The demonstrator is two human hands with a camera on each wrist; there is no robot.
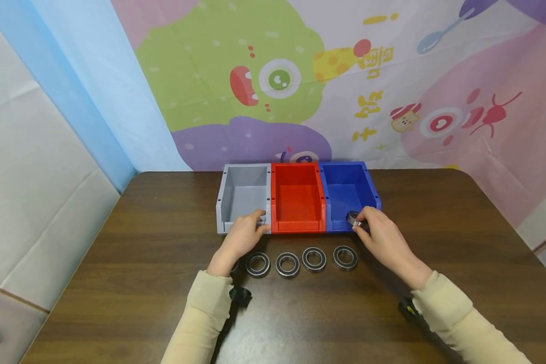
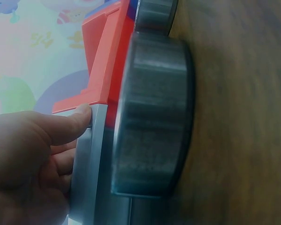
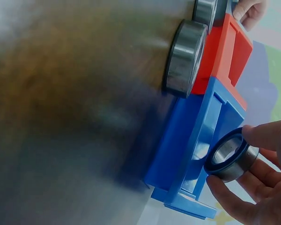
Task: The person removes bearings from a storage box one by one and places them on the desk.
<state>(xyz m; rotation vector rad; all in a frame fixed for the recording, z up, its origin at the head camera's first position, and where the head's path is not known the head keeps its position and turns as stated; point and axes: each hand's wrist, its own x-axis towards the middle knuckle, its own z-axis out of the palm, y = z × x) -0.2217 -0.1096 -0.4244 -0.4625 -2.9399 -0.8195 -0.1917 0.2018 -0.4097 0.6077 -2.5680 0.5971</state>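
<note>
My right hand pinches a ball bearing between thumb and fingers, tilted at the front of the blue bin. With thumb outside and fingers inside, my left hand grips the front wall of the grey bin, near its corner with the red bin. Several more bearings lie flat in a row before the bins, among them one bearing below the blue bin and another bearing beside the left wrist. Part of a further bearing shows from behind that wrist.
The three bins stand side by side on a brown wooden table, close to its back edge. Behind them hangs a printed cartoon sheet. A pale wall panel borders the table at left.
</note>
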